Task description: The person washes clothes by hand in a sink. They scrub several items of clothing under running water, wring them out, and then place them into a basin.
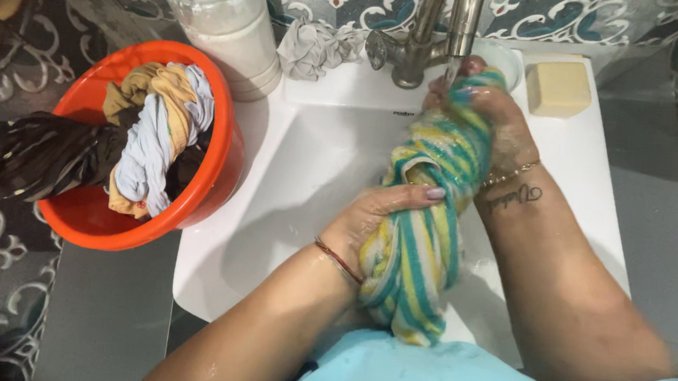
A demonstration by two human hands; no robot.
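A wet striped cloth (420, 220) in yellow, green and white hangs over the white sink (309, 157). My left hand (377, 217) grips its middle, fingers wrapped around the bunched fabric. My right hand (495, 122) clutches the upper end of the same cloth right under the metal tap (434, 30), where water runs onto it. The cloth's lower end dangles near my light blue shirt.
An orange basin (213, 174) full of twisted wet clothes (148, 133) sits at the sink's left edge. A white plastic jar (228, 20) stands behind it. A crumpled grey rag (313, 49) lies beside the tap, and a beige soap bar (558, 88) rests at the sink's right corner.
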